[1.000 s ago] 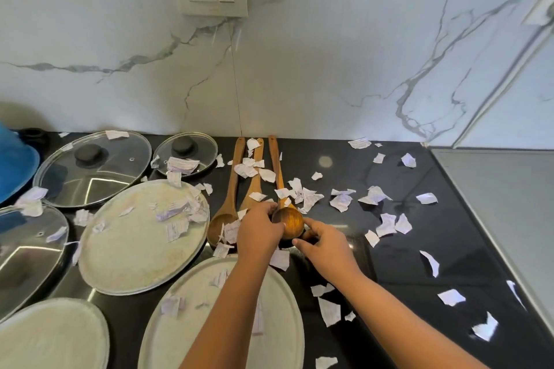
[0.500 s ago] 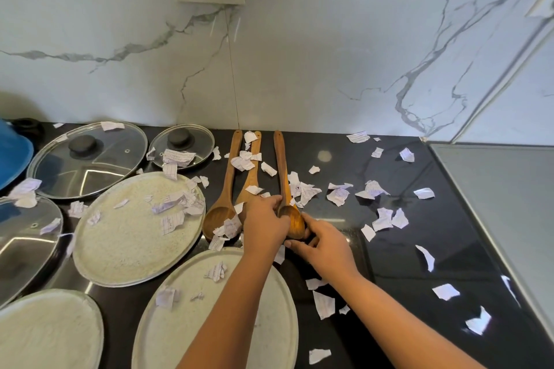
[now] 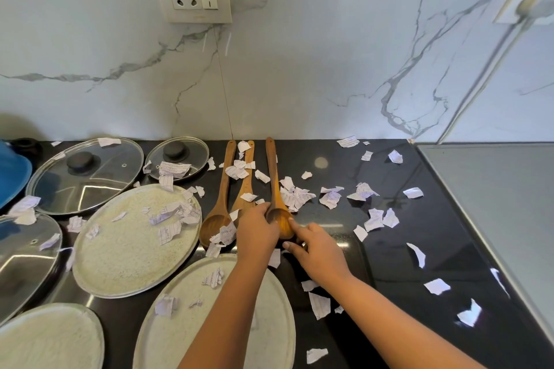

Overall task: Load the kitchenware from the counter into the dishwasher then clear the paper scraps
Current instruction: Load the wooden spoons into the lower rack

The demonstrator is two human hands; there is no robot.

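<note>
Three wooden utensils lie side by side on the black counter (image 3: 389,219), handles toward the wall: a left spoon (image 3: 223,189), a middle spatula (image 3: 247,186) and a right spoon (image 3: 271,171). The right spoon rests bowl up. My left hand (image 3: 257,234) curls against the left rim of its bowl and hides the spatula's lower end. My right hand (image 3: 319,252) pinches the bowl's right rim and tip between index finger and thumb. Torn paper scraps (image 3: 329,199) litter the counter and the dishes.
Three pale round plates (image 3: 126,249) (image 3: 168,338) (image 3: 45,338) and three glass lids (image 3: 90,189) (image 3: 195,153) (image 3: 24,255) fill the left side. A blue object (image 3: 12,174) sits at the far left. A grey surface (image 3: 494,204) borders the right.
The right spoon has been turned over between my hands, from bowl down to bowl up. Both hands stayed at its bowl.
</note>
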